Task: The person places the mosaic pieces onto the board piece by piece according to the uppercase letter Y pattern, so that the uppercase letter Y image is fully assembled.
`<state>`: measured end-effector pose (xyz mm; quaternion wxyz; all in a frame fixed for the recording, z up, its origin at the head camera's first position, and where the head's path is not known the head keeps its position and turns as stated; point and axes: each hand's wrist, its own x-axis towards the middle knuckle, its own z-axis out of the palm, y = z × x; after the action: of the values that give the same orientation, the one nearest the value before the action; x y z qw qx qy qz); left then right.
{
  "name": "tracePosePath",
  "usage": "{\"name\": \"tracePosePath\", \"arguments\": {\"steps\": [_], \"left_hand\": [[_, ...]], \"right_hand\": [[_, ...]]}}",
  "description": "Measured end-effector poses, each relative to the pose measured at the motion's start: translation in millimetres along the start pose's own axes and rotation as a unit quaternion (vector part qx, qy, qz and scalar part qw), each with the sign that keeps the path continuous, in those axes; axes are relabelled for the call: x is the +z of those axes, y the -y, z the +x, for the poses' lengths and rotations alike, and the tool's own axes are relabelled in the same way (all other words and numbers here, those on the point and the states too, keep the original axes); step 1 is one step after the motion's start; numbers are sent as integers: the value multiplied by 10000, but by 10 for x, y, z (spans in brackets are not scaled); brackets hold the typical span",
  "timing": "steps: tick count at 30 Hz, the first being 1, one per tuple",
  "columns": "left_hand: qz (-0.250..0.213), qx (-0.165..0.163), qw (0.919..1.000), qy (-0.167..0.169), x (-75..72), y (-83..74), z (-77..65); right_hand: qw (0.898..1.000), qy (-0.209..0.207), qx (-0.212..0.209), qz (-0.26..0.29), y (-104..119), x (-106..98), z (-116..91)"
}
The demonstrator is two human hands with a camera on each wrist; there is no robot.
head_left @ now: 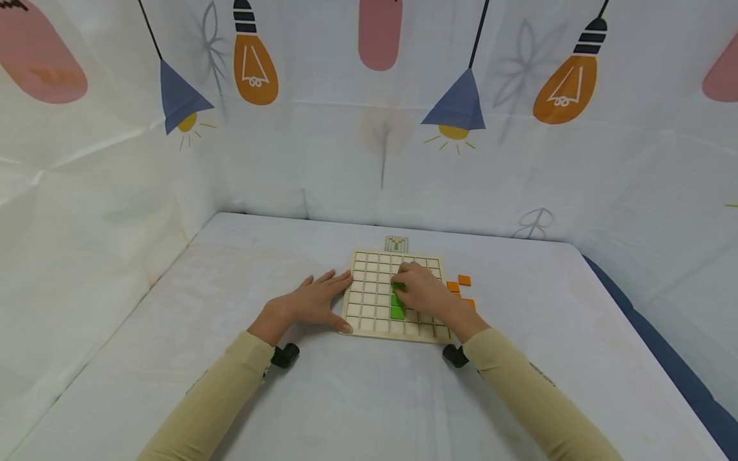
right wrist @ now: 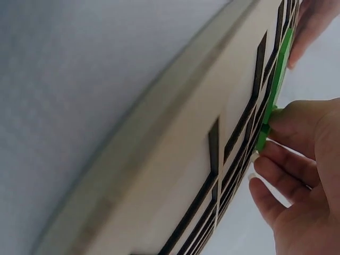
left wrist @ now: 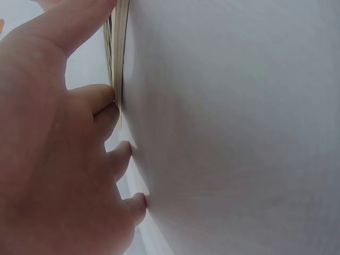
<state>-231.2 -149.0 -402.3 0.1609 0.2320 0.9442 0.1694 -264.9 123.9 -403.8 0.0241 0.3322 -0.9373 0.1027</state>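
A pale wooden grid board [head_left: 367, 312] lies on the white table. My left hand [head_left: 314, 301] rests at its left edge with the fingers spread; in the left wrist view, the thumb and a fingertip touch the board's side. Over the middle of the board, my right hand [head_left: 425, 293] pinches a green tile [head_left: 398, 286] between thumb and fingers, close to the grid. Two other green tiles [head_left: 397, 313] lie in a column just below it, partly beside the hand. The right wrist view shows the right thumb [right wrist: 292, 123] right against the green.
Several orange tiles [head_left: 464, 280] lie loose to the right of the board, some partly behind the right wrist. A small pattern card [head_left: 396, 244] with a printed grid lies just beyond the board's far edge. A printed cloth [head_left: 323, 160] hangs behind the table.
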Motion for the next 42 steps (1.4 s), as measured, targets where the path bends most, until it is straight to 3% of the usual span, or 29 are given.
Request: {"name": "tracePosePath", "arguments": {"steps": [21,30,42], "left_hand": [[42,31,10000,-17,25,18,5],[27,41,10000,-20,23,25,-1],[67,29,10000,-4,27,32,4]], "right_hand": [[9988,-114,-245,-410,77,8,-45],[9995,-130,-192,-216,112,14,-39],[9991,-61,-3,-424,137,14,-33]]}}
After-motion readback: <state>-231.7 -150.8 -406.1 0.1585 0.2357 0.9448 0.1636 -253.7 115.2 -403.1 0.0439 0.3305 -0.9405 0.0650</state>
